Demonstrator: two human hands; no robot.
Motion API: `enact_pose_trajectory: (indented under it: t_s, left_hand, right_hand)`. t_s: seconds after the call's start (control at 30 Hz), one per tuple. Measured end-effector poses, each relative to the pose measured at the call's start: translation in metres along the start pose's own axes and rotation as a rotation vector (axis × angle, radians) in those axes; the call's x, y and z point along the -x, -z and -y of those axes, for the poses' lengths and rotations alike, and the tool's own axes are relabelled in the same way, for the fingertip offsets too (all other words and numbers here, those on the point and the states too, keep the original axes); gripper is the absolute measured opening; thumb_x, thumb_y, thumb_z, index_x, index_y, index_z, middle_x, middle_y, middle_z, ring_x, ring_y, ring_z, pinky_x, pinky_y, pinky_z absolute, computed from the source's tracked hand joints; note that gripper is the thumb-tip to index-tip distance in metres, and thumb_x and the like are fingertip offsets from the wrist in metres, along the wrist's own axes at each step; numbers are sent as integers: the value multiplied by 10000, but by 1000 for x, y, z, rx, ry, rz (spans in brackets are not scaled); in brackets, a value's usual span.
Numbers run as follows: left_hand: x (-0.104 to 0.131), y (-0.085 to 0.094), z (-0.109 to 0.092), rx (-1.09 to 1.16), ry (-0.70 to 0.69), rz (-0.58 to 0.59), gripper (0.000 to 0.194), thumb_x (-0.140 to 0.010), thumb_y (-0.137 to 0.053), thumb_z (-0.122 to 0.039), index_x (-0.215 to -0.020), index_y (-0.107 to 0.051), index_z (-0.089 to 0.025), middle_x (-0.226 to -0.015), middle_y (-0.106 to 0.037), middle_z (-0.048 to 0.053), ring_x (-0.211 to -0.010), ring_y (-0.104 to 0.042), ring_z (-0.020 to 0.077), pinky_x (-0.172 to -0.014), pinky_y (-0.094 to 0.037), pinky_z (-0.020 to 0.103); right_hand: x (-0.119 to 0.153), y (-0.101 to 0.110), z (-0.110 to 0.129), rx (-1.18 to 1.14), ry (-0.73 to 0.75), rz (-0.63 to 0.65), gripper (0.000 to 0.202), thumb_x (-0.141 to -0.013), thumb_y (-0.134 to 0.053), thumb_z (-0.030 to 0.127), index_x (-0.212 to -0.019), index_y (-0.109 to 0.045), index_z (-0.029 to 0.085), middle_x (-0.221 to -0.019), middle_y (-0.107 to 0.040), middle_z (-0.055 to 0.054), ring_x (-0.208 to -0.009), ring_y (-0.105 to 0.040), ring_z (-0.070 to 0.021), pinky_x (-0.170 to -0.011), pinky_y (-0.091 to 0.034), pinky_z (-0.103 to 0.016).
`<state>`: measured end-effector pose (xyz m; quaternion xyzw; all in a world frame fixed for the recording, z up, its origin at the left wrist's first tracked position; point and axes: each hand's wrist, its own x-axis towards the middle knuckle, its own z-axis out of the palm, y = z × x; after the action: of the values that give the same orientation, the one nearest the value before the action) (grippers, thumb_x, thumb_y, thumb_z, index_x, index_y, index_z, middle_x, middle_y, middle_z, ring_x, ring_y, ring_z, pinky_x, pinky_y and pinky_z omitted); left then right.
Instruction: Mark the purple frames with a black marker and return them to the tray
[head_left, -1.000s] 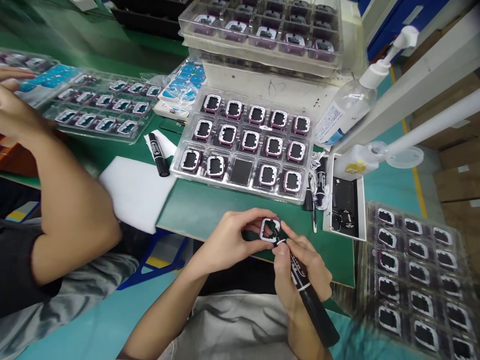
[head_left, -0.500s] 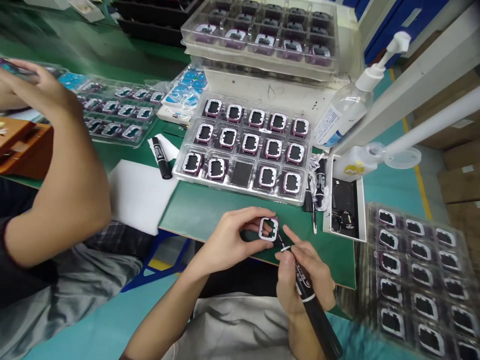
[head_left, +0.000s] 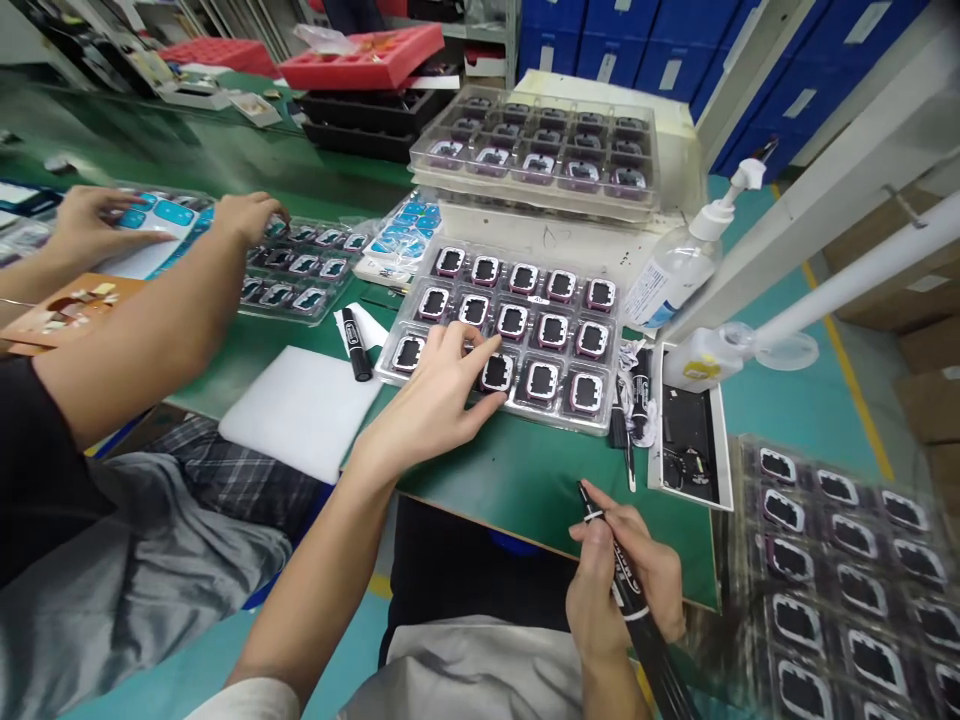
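My left hand (head_left: 442, 395) reaches over the front row of a clear plastic tray (head_left: 517, 408). Its thumb and fingers are apart around a purple-and-white watch-like frame (head_left: 496, 373) that lies in a front-row pocket; whether the fingertips touch it is hard to tell. The other pockets hold similar frames, one of them (head_left: 541, 383) just to the right. Near the table's front edge, my right hand (head_left: 626, 570) grips a black marker (head_left: 626, 585), its tip pointing up and left, away from the tray.
A co-worker's hands (head_left: 244, 220) handle blue-and-white sheets at the left. White foam (head_left: 300, 412) and a capped marker (head_left: 355, 345) lie left of the tray. At the right are a pump bottle (head_left: 679, 265), a white box (head_left: 726, 450) and a further tray of frames (head_left: 817, 545).
My left hand has moved up and left to the tray, and the frame it held is now in the front-row pocket that was vacant. The view has tilted upward; my right hand keeps the marker.
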<state>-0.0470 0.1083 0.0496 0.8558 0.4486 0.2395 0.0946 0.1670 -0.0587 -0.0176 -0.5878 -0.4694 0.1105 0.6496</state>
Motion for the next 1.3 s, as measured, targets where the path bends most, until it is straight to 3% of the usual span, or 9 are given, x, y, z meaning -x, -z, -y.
enact_pose_trajectory:
  t_s: [0.2,0.33,0.4,0.5,0.63,0.8,0.93,1.1,1.3]
  left_hand:
    - [-11,-6,-18,-9,-105,-41,352,-1135,-659,-295,-1462,-720,-181,-1399,-609,184,-1278,-557,376,-1158,-530,612]
    - [-18,-17,-33,-29,-219,108,203,-1137,-700,-338,-1171,-778,-153,-1312,-650,186,-1225,-558,377,-1077,-541,577]
    - [-21,-21,-34,-5,-228,123,158,-1127,-720,-312,-1111,-762,-160,-1284,-661,175,-1197,-565,358,-1071,-540,553]
    - [-19,-22,-31,104,-229,44,84,-1136,-708,-262,-1104,-741,-191,-1353,-676,170,-1253,-588,342,-1123,-535,544]
    - [0,-18,-32,430,-202,-59,112,-1135,-755,-291,-1073,-703,-214,-1506,-689,167,-1380,-660,310,-1173,-556,461]
    - [41,-29,-44,798,32,35,247,-1072,-865,-378,-991,-704,-209,-1038,-773,51,-959,-739,197,-892,-616,293]
    - [59,-42,-50,929,215,136,242,-1051,-864,-402,-1048,-743,-192,-1285,-726,93,-782,-721,127,-739,-646,267]
    - [60,-45,-51,864,172,178,94,-1041,-840,-250,-1052,-764,-196,-1423,-750,121,-923,-786,162,-937,-685,318]
    - [62,-51,-53,1007,252,181,520,-969,-900,-174,-1442,-690,-229,-1350,-827,97,-1005,-857,196,-952,-720,306]
  right_hand:
    - [1,3,0,46,-35,57,109,-986,-785,355,-918,-757,276,-701,-786,-3,-1008,-934,-359,-782,-802,-482]
    - [0,3,4,106,-19,65,184,-988,-789,345,-822,-762,270,-839,-859,-55,-955,-934,-337,-725,-782,-421]
    - [0,2,2,97,49,26,54,-939,-837,296,-916,-791,281,-855,-876,-44,-887,-929,-331,-675,-769,-414]
    - [1,-1,-5,60,146,-60,244,-866,-880,232,-1080,-796,313,-784,-852,6,-823,-919,-352,-638,-757,-455]
    - [4,-4,-8,51,129,-79,252,-874,-873,258,-1097,-784,335,-738,-824,33,-801,-914,-368,-633,-748,-492]
    - [3,-3,-4,26,104,-71,263,-869,-870,252,-1104,-798,343,-744,-827,32,-816,-916,-372,-634,-752,-499]
    - [0,-4,-4,-3,138,-74,293,-830,-875,211,-1090,-827,338,-728,-823,35,-781,-908,-370,-646,-777,-523]
    - [1,-4,-5,20,129,-86,261,-831,-876,249,-1066,-821,349,-717,-813,33,-753,-900,-379,-629,-783,-547]
    - [-2,-6,2,12,97,-2,152,-883,-853,234,-1010,-792,292,-719,-806,26,-843,-924,-372,-698,-797,-516]
